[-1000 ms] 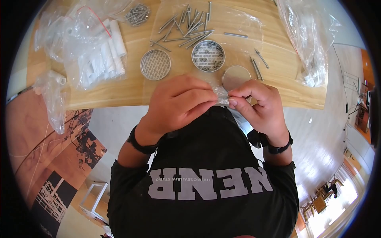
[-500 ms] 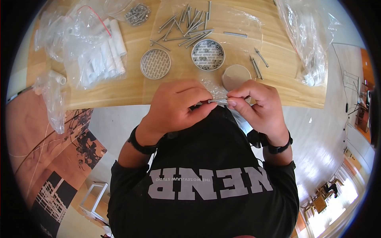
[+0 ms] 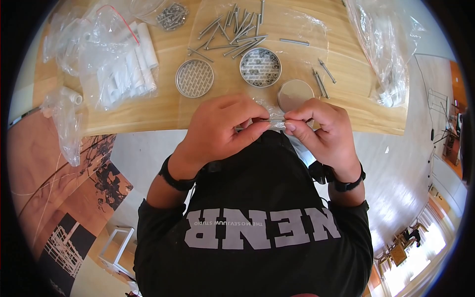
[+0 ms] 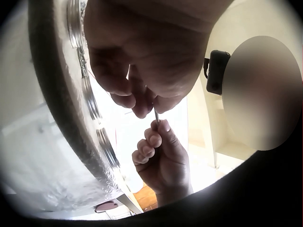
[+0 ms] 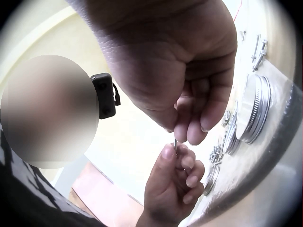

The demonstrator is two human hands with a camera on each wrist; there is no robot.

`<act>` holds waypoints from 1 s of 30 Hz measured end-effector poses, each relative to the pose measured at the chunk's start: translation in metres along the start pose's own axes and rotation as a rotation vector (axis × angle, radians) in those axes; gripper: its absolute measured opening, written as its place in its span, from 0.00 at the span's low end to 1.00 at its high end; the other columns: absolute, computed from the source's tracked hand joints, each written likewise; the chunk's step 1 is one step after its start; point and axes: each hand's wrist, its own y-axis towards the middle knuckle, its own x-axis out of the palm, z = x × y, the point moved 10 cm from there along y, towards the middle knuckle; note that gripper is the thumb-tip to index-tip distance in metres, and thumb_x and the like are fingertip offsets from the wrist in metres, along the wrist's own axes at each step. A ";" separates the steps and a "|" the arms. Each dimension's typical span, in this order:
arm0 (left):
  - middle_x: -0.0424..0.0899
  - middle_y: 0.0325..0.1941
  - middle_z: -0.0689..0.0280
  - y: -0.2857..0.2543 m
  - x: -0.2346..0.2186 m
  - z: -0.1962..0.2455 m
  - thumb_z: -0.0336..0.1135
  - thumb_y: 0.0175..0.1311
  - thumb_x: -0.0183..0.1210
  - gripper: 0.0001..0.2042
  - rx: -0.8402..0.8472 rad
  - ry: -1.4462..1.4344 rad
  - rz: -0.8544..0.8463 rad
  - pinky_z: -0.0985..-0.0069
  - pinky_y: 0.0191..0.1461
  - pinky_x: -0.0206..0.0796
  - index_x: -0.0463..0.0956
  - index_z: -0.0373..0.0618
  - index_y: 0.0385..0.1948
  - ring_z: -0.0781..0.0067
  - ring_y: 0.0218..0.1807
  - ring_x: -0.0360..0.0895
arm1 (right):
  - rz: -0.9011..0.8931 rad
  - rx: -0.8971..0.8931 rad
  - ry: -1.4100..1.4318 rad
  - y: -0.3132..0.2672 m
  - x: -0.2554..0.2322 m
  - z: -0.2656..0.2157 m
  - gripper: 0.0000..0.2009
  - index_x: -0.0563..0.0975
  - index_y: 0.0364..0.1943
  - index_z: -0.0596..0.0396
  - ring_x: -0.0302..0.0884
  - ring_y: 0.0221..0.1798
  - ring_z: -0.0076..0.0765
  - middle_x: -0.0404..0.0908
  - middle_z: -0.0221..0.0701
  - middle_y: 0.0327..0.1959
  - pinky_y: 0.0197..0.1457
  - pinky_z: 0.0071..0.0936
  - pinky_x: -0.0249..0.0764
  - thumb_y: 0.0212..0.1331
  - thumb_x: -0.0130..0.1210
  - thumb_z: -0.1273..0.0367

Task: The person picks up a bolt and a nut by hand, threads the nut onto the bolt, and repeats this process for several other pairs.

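Between the two hands, just over the table's front edge, a thin metal bolt (image 3: 276, 120) lies level. My left hand (image 3: 220, 128) pinches its left end between thumb and forefinger, the other fingers curled behind. The right hand (image 3: 326, 131) pinches the other end with thumb and forefinger. In the left wrist view a short length of the bolt (image 4: 157, 116) shows between the fingertips; the rest is hidden by fingers. Past the hands stand a round tin with small nuts (image 3: 260, 68), a patterned round tin (image 3: 194, 79) and a grey round lid (image 3: 295, 95).
Loose bolts (image 3: 242, 37) lie heaped behind the tins, and a few more bolts (image 3: 319, 83) lie at right. White tubes (image 3: 143, 47) in clear bags cover the left side. A dish of metal fittings (image 3: 171, 18) stands at the back. A clear plastic bag (image 3: 383, 54) lies at right.
My left fingers covered the bolt's end, then drew back left so its head showed, and now pinch that end again. The right hand has kept its hold almost unmoved.
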 end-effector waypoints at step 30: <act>0.76 0.22 0.66 0.000 0.003 -0.001 0.30 0.58 0.64 0.04 0.016 0.011 -0.019 0.77 0.23 0.59 0.80 0.42 0.32 0.72 0.20 0.70 | -0.008 0.032 -0.003 -0.001 0.001 0.002 0.07 0.78 0.32 0.51 0.82 0.27 0.35 0.82 0.29 0.26 0.28 0.27 0.73 0.55 0.67 0.69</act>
